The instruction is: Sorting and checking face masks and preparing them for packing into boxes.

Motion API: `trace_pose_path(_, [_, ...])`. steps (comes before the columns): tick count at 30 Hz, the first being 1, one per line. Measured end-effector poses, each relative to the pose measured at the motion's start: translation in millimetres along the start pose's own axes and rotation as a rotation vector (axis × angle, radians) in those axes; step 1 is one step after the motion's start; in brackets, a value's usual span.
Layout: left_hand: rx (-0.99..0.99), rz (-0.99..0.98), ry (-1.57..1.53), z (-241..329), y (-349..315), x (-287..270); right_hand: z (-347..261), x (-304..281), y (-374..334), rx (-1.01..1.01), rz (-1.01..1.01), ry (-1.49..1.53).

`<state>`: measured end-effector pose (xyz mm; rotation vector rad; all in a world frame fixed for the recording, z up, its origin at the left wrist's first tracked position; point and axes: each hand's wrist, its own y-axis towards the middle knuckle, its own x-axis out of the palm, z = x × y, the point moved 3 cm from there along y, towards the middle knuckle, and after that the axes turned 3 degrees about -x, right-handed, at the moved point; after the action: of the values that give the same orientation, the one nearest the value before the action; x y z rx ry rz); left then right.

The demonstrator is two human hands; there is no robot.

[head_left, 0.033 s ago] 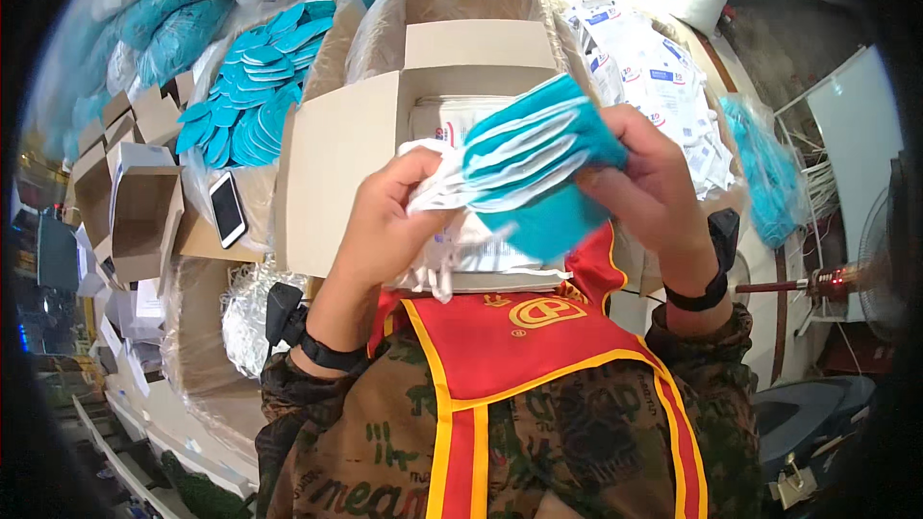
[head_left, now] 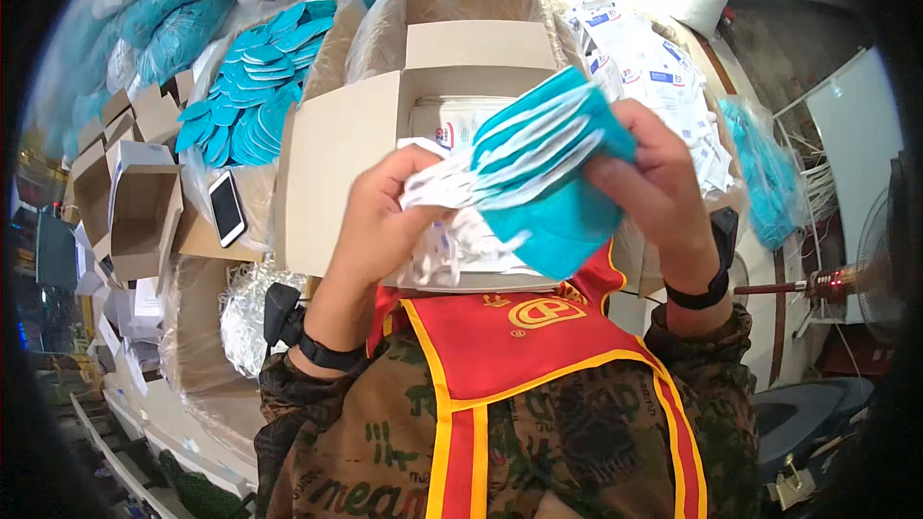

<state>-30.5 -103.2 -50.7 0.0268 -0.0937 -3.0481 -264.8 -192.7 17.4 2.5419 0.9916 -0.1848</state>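
Note:
A stack of several teal and white face masks (head_left: 567,223) is held fanned in front of me, tilted, above an open cardboard box (head_left: 338,173). At the stack's left end, my left hand (head_left: 377,210) is closed on the gathered white ear straps (head_left: 435,183), thumb against fingers. My right hand (head_left: 665,173) grips the masks by their right edge, thumb on the near side. Some loose straps dangle below my left hand. Flat printed white packets (head_left: 435,118) lie in the box, partly hidden by the masks and hands.
A plastic-lined box on the left holds loose teal masks (head_left: 255,82). Next to it lies a white phone (head_left: 227,210). Small open cartons (head_left: 144,211) stand far left. White packets (head_left: 654,77) heap up at the right. Behind the box is another plastic-lined carton (head_left: 461,8). A fan (head_left: 870,269) stands right.
The mask stack has shifted slightly right and toward me, its layers a little more spread. Both hands keep their hold.

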Motion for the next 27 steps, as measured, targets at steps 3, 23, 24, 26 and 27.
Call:
trace_pose_path(3, [-0.088,0.192,-0.152,-11.6,-0.7,-27.5,-0.1,-12.3,7.6,0.113,0.155,0.263])
trace_pose_path(23, [0.875,-0.027,1.148,60.9,-21.2,28.7,27.3,20.0,33.1,0.326,-0.112,0.57])
trace_pose_path(24, [0.872,-0.023,1.155,60.8,-20.5,30.1,26.3,23.8,31.7,0.353,-0.127,0.595])
trace_pose_path(26, [0.863,-0.014,1.17,62.0,-19.4,31.9,25.6,31.5,29.6,0.408,-0.157,0.643])
trace_pose_path(27, [0.867,-0.002,1.169,63.9,-18.8,33.7,28.3,33.5,28.5,0.413,-0.164,0.694])
